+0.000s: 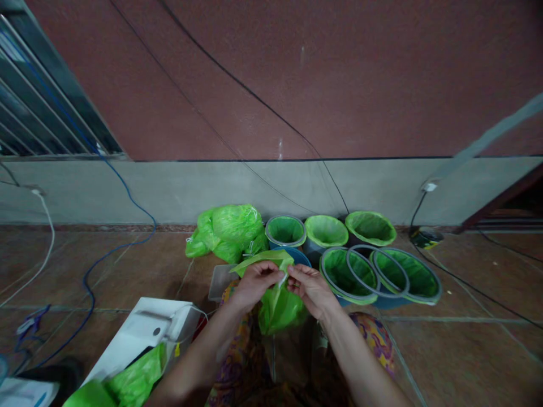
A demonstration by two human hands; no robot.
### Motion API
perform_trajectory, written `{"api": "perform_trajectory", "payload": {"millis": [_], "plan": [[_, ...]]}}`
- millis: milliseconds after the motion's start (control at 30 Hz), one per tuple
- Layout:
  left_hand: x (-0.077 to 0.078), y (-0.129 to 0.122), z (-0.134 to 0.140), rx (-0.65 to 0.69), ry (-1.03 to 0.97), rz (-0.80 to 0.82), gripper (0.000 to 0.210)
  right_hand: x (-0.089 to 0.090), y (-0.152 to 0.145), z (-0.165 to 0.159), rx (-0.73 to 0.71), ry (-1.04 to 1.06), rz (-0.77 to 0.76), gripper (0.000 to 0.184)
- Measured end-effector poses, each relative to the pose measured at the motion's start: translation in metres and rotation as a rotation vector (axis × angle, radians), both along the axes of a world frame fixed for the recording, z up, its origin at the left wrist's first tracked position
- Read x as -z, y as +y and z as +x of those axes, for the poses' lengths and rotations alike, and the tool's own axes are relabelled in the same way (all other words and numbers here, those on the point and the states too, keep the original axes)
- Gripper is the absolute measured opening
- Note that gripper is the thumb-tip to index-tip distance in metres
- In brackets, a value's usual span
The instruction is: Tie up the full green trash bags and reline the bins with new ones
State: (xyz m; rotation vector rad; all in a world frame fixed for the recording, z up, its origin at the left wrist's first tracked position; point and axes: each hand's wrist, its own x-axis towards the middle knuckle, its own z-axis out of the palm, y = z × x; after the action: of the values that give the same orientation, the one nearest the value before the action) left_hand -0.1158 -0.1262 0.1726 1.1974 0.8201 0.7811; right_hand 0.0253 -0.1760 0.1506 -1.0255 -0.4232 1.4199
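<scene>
In front of my knees I hold up a green plastic bag [280, 311] that hangs down from my fingers. My left hand [259, 280] pinches its upper edge on one side, fingers closed. My right hand [309, 285] pinches the same edge close by, with a small white strip [283, 278] between the two hands; I cannot make out whether it is a tie or a label. Just behind the bag stands a blue bin [299, 257], partly hidden by the bag and my hands.
Several bins lined with green bags, such as a front bin [348, 251], stand right of centre, a loose grey ring [350, 268] across two. Filled green bags [229, 229] lie by the wall. A white box [139, 328], clear tub [218, 282] and blue cable [91, 288] are left.
</scene>
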Motion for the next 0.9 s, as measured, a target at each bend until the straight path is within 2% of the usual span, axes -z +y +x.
{"api": "perform_trajectory", "payload": {"millis": [300, 467, 533, 633, 700, 767, 900], "plan": [[0.001, 0.005, -0.002, -0.074, -0.060, -0.080, 0.017, 0.003, -0.002, 0.009, 0.042, -0.036, 0.031, 0.032], [0.010, 0.013, -0.008, -0.238, -0.262, -0.257, 0.017, 0.008, 0.000, 0.017, 0.248, -0.113, 0.046, 0.032], [0.013, 0.018, -0.012, -0.247, -0.341, -0.368, 0.014, 0.013, 0.001, 0.024, 0.341, -0.067, 0.035, 0.030], [0.015, 0.028, -0.019, -0.267, -0.428, -0.495, 0.004, 0.024, 0.002, 0.041, 0.417, 0.046, 0.000, 0.021], [0.017, 0.035, -0.024, -0.335, -0.454, -0.531, 0.008, 0.033, 0.003, 0.059, 0.436, 0.081, -0.006, 0.013], [0.019, 0.041, -0.030, -0.373, -0.429, -0.549, 0.012, 0.041, 0.004, 0.080, 0.443, 0.056, -0.016, 0.012], [0.019, 0.050, -0.047, -0.354, -0.369, -0.539, 0.022, 0.051, 0.007, 0.120, 0.435, -0.021, -0.075, 0.015]]}}
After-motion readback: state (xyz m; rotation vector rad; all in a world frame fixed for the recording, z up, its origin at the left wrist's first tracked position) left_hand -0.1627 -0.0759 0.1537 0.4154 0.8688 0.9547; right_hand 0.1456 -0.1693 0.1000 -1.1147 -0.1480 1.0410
